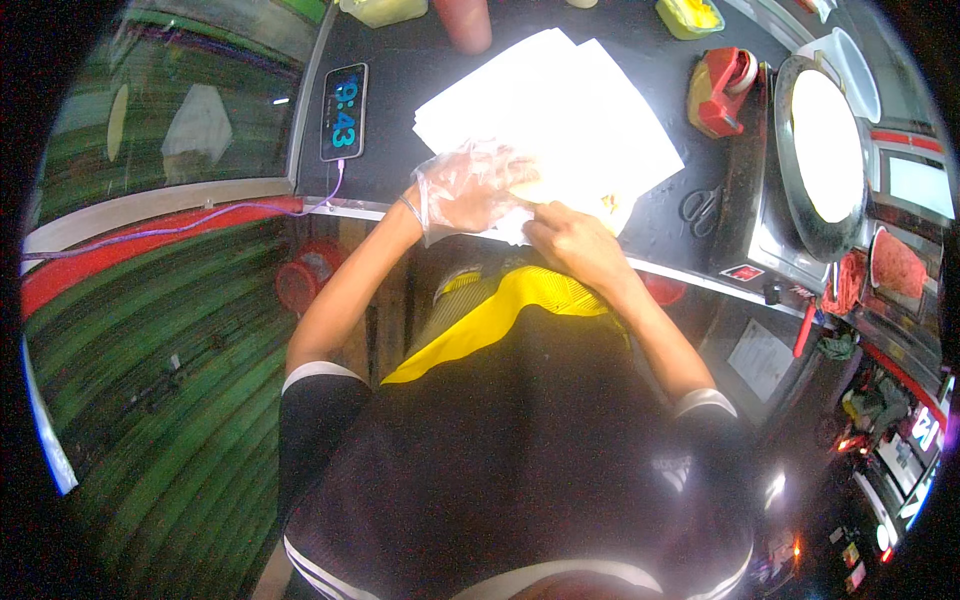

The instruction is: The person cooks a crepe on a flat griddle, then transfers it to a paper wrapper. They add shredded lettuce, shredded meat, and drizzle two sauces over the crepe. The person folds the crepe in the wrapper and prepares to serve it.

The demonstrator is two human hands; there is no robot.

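Head view: both hands meet at the near edge of a stack of white paper

The left hand (pixel 472 188), wearing a clear plastic glove (pixel 430 200), lies palm down over the near-left part of the white paper sheets (pixel 550 100). Its fingers reach toward the right hand (pixel 573 243), which is bare, with its fingers curled inward just beside the gloved fingertips. Glare washes out the spot where they meet, so I cannot tell whether either hand is gripping something there. Small orange-yellow bits (pixel 608 203) show on the paper just beyond the right hand.

The sheets lie fanned on the dark desk (pixel 395 95), directly in front of the person. Left of them rests a smartphone (pixel 345 112) with a purple cable (pixel 250 207) plugged into its near end. To the right stand a red tape dispenser (pixel 720 95) and, nearer the person, black-handled scissors (pixel 702 208). Farther right, a round black griddle (pixel 789 150) carries a white round layer (pixel 828 145). Along the far edge are a reddish cup (pixel 465 25) and a pale green tub (pixel 685 22) with yellow contents.
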